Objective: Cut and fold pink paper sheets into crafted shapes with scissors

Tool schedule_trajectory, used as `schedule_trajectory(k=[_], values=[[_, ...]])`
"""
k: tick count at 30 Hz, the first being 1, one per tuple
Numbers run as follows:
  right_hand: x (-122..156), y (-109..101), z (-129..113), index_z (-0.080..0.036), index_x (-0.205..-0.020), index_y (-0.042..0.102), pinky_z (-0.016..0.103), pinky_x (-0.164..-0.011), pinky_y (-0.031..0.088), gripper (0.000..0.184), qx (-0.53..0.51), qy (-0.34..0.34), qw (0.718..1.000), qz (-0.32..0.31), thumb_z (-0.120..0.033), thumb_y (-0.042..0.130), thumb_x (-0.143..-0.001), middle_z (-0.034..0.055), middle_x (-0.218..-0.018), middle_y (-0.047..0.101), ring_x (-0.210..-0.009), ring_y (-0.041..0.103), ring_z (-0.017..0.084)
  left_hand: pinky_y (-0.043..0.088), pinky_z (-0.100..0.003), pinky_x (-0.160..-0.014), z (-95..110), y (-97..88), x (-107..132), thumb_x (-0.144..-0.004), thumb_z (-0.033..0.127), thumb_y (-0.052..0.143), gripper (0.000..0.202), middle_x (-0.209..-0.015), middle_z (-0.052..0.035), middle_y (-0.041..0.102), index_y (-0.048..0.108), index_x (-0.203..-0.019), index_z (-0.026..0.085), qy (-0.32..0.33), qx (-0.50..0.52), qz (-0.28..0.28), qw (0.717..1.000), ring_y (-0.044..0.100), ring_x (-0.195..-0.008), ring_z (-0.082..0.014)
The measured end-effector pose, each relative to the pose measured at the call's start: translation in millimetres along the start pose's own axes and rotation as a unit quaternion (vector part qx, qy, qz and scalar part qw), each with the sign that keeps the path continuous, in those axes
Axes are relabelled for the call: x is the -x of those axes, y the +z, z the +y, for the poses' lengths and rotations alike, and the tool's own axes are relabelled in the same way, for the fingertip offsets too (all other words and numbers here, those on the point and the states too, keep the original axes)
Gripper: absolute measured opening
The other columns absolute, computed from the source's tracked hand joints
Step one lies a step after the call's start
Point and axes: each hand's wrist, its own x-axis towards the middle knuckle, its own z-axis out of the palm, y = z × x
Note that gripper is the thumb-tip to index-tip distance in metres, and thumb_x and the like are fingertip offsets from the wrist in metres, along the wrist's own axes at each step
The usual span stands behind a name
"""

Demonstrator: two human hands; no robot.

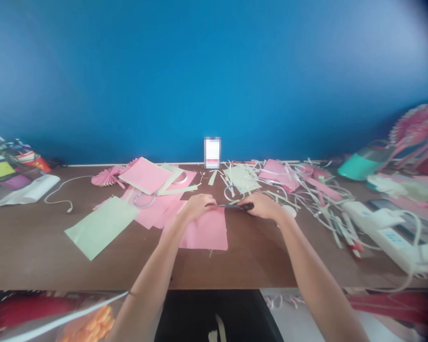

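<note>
My right hand (263, 205) is closed round the dark handles of a pair of scissors (231, 206), whose blades point left. Just left of the blade tips, my left hand (200, 206) is closed on the upper edge of a sheet of pink paper (207, 232). The blades lie along that edge; whether they are apart or together I cannot tell. More pink sheets (157, 213) lie left of my left hand, partly under a clear ring. A pale green sheet (102, 228) rests flat on the table farther left.
Cut paper strips (317, 209) and cords tangle on the right, beside a white power strip (381, 232). A lit phone (212, 153) stands against the blue wall. Pink pleated paper fans (107, 176) lie back left. A teal object (358, 165) stands back right.
</note>
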Motion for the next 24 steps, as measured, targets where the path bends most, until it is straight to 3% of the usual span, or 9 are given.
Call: schedule_trajectory(k=[24], values=[[5.0, -5.2, -7.7, -0.033, -0.104, 0.071, 0.028, -0.081, 0.046, 0.049, 0.014, -0.01, 1.0, -0.002, -0.011, 0.051, -0.066, -0.0035, -0.105, 0.071, -0.096, 0.064, 0.021, 0.042, -0.027, -0.077, 3.6, -3.7, 0.7, -0.089, 0.039, 0.049, 0.028, -0.092, -0.0017, 0.069, 0.07, -0.084, 0.022, -0.004, 0.041, -0.01, 0.999, 0.061, -0.085, -0.0175]])
